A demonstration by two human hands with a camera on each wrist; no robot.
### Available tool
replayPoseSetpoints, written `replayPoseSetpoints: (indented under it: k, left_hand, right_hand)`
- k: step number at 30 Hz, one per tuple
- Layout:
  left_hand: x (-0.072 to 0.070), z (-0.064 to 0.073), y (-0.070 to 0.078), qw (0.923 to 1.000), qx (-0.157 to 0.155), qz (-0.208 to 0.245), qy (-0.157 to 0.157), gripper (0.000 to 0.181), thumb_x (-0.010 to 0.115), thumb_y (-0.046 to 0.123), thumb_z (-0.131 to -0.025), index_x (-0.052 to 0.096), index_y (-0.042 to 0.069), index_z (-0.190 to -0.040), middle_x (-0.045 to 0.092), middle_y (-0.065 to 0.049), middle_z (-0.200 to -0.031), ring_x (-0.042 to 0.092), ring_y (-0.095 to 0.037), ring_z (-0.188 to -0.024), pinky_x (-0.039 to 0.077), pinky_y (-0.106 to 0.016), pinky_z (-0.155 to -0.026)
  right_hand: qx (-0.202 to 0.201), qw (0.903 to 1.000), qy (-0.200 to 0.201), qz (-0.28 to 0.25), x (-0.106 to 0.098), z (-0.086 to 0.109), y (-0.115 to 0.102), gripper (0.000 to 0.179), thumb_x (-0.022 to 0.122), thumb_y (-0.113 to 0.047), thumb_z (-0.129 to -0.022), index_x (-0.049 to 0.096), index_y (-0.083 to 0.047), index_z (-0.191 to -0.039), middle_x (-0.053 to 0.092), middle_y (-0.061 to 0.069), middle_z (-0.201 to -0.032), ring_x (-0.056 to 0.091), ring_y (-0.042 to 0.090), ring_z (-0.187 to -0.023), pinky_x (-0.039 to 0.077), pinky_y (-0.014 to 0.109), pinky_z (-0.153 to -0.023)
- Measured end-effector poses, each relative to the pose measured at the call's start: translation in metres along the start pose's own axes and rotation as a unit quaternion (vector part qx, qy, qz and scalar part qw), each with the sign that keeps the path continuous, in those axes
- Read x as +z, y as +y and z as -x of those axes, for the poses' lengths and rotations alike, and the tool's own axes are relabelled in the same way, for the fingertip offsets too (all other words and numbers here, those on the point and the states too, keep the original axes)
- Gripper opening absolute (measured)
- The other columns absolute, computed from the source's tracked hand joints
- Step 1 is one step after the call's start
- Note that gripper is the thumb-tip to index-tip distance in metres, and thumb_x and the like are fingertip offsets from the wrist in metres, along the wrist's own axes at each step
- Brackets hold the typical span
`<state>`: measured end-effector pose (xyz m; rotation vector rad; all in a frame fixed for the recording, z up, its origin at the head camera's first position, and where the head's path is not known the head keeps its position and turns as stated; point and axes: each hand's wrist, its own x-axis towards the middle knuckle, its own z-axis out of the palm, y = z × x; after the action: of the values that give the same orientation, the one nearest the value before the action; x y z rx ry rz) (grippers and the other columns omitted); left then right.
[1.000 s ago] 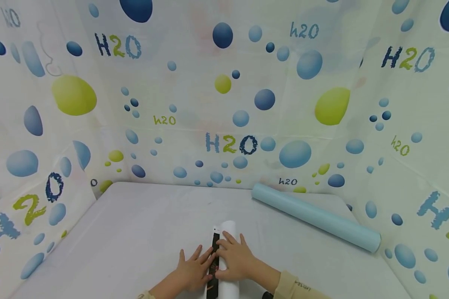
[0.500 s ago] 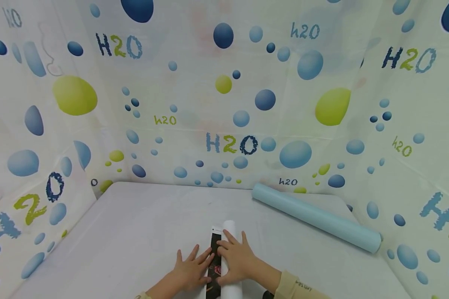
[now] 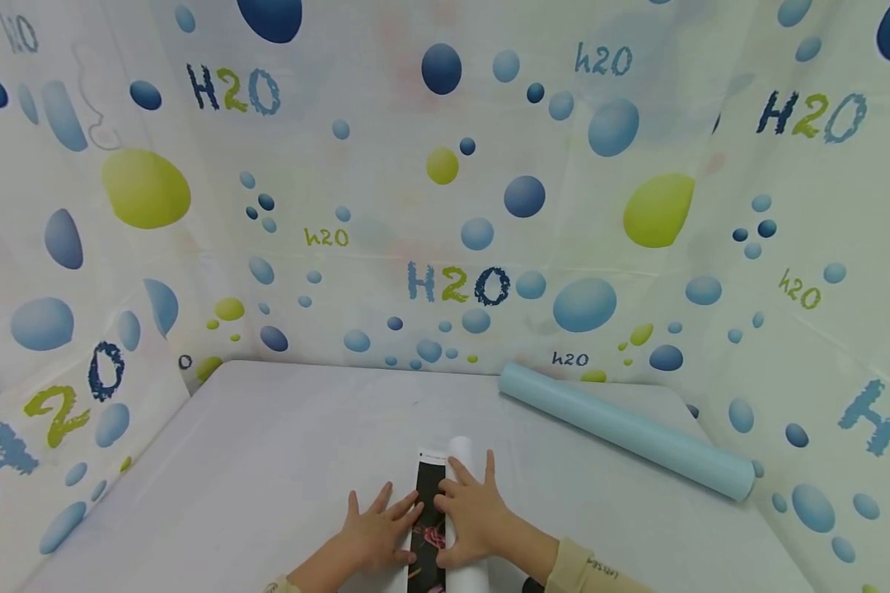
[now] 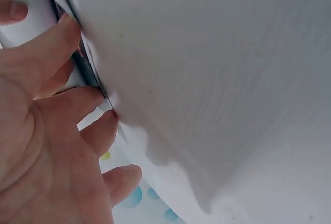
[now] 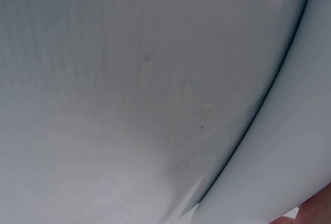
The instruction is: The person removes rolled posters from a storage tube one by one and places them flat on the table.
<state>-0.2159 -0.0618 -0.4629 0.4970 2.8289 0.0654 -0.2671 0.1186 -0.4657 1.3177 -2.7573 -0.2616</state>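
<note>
A poster [image 3: 428, 512], dark with a pink floral print and a white border, lies partly unrolled at the front of the table. Its right side is still coiled in a white roll [image 3: 469, 574], large at the right of the right wrist view. My left hand [image 3: 374, 535] rests with spread fingers on the poster's left edge; in the left wrist view the fingertips [image 4: 95, 97] press along that edge. Over the roll lies my right hand [image 3: 478, 515], fingers spread, fingertips and thumb touching its left side. Only a bit of this hand shows in the right wrist view's lower corner.
A long light-blue roll [image 3: 626, 428] lies slantwise at the back right of the white table [image 3: 289, 445]. A small black object [image 3: 532, 585] shows at the front edge beside the right forearm. Curtains with bubbles and H2O lettering [image 3: 460, 284] hang around the table.
My right hand has moved slightly right with the white roll, and a wider strip of the dark print now shows. My left hand has stayed nearly in place at the left edge.
</note>
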Motion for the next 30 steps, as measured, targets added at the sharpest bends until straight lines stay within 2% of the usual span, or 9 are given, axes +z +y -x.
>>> replayPoseSetpoints:
  k: [5, 9, 13, 16, 22, 26, 30]
  left_hand:
    - [-0.001, -0.002, -0.005, 0.9999, 0.0, -0.015, 0.008, 0.069, 0.053, 0.058, -0.066, 0.039, 0.029, -0.127, 0.03, 0.012, -0.134, 0.019, -0.031, -0.124, 0.014, -0.067, -0.084]
    - [-0.004, -0.001, -0.009, 1.0, -0.002, -0.005, 0.0, 0.071, 0.057, 0.058, -0.062, 0.041, 0.03, -0.126, 0.031, 0.012, -0.134, 0.019, -0.031, -0.124, 0.013, -0.067, -0.084]
    - [-0.008, 0.0, -0.01, 0.9999, -0.007, 0.008, 0.0, 0.07, 0.059, 0.057, -0.06, 0.045, 0.031, -0.123, 0.036, 0.01, -0.131, 0.02, -0.033, -0.123, 0.013, -0.068, -0.082]
    - [-0.009, 0.0, -0.008, 0.9997, -0.015, 0.016, 0.006, 0.07, 0.057, 0.061, -0.059, 0.049, 0.029, -0.121, 0.04, 0.008, -0.129, 0.023, -0.034, -0.122, 0.014, -0.069, -0.081]
    - [-0.009, 0.0, -0.003, 0.9996, -0.02, -0.011, 0.017, 0.08, 0.058, 0.065, -0.052, 0.05, 0.025, -0.12, 0.042, 0.006, -0.127, 0.026, -0.033, -0.121, 0.016, -0.069, -0.08]
    - [-0.006, 0.002, -0.003, 0.9989, -0.014, -0.036, 0.025, 0.083, 0.06, 0.064, -0.05, 0.048, 0.025, -0.121, 0.04, 0.007, -0.129, 0.027, -0.032, -0.121, 0.016, -0.068, -0.081]
    - [-0.002, 0.005, -0.005, 0.9975, -0.001, -0.053, 0.045, 0.084, 0.06, 0.064, -0.05, 0.047, 0.023, -0.122, 0.039, 0.006, -0.129, 0.029, -0.032, -0.12, 0.018, -0.067, -0.081]
  right_hand:
    - [0.019, 0.9996, 0.006, 0.021, 0.001, 0.001, 0.001, 0.067, 0.046, -0.075, -0.053, 0.057, -0.031, -0.103, 0.043, -0.004, -0.121, 0.024, 0.033, -0.121, 0.001, 0.072, -0.077]
    - [0.026, 0.9994, 0.008, 0.02, 0.005, 0.002, 0.002, 0.07, 0.046, -0.076, -0.053, 0.055, -0.031, -0.105, 0.04, -0.002, -0.124, 0.021, 0.034, -0.122, 0.002, 0.072, -0.078]
    - [0.022, 0.9997, 0.004, 0.007, 0.006, 0.003, 0.003, 0.073, 0.044, -0.076, -0.055, 0.053, -0.029, -0.11, 0.038, -0.002, -0.127, 0.017, 0.034, -0.124, 0.006, 0.07, -0.081]
    - [0.011, 0.9999, 0.007, 0.002, 0.006, 0.005, 0.003, 0.074, 0.041, -0.076, -0.057, 0.052, -0.027, -0.112, 0.039, -0.002, -0.128, 0.014, 0.032, -0.125, 0.006, 0.069, -0.082]
    - [-0.005, 0.9997, 0.02, 0.015, 0.009, 0.005, 0.005, 0.075, 0.041, -0.077, -0.057, 0.05, -0.025, -0.111, 0.043, -0.005, -0.123, 0.016, 0.028, -0.126, 0.005, 0.069, -0.083]
    - [0.001, 0.9993, 0.022, 0.03, 0.01, 0.007, 0.008, 0.076, 0.041, -0.078, -0.055, 0.05, -0.027, -0.111, 0.044, -0.005, -0.122, 0.021, 0.029, -0.124, 0.005, 0.069, -0.083]
    - [0.012, 0.9993, 0.028, 0.022, 0.009, 0.011, 0.01, 0.074, 0.042, -0.078, -0.054, 0.053, -0.029, -0.109, 0.044, -0.002, -0.122, 0.025, 0.033, -0.121, 0.004, 0.069, -0.082]
